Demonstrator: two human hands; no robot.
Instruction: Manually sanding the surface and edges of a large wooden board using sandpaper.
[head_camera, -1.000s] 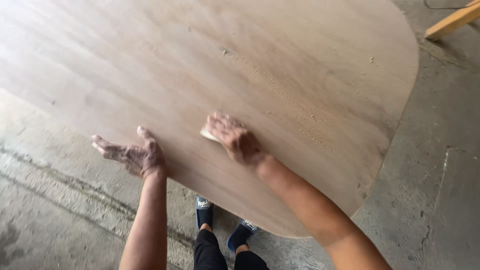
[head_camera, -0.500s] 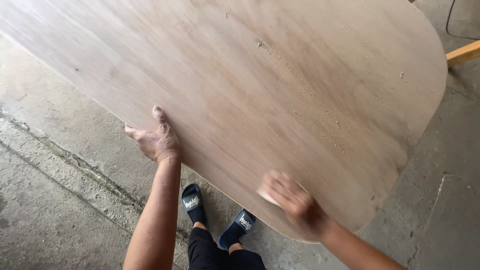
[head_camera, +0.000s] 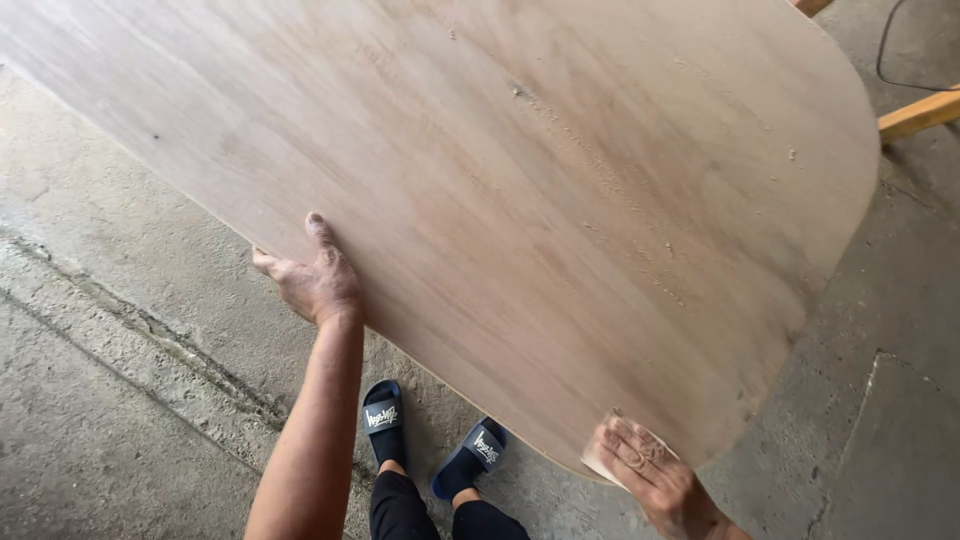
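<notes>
A large wooden board (head_camera: 520, 190) with rounded corners fills most of the view. My left hand (head_camera: 312, 275) grips its near edge, thumb on top and fingers under the rim. My right hand (head_camera: 645, 470) presses a small pale sanding pad (head_camera: 598, 462) flat against the board at its near rounded corner. The pad is mostly hidden under my fingers. Fine dust and specks lie across the board's surface.
Grey concrete floor (head_camera: 120, 380) with a crack line lies below the board. My feet in dark blue slippers (head_camera: 385, 420) stand under the near edge. A yellow wooden bar (head_camera: 920, 112) and a black cable (head_camera: 900, 50) lie at the top right.
My right hand with the pad has slid from the board's middle toward me to its near rounded corner. My left hand moved from flat at the edge to gripping it.
</notes>
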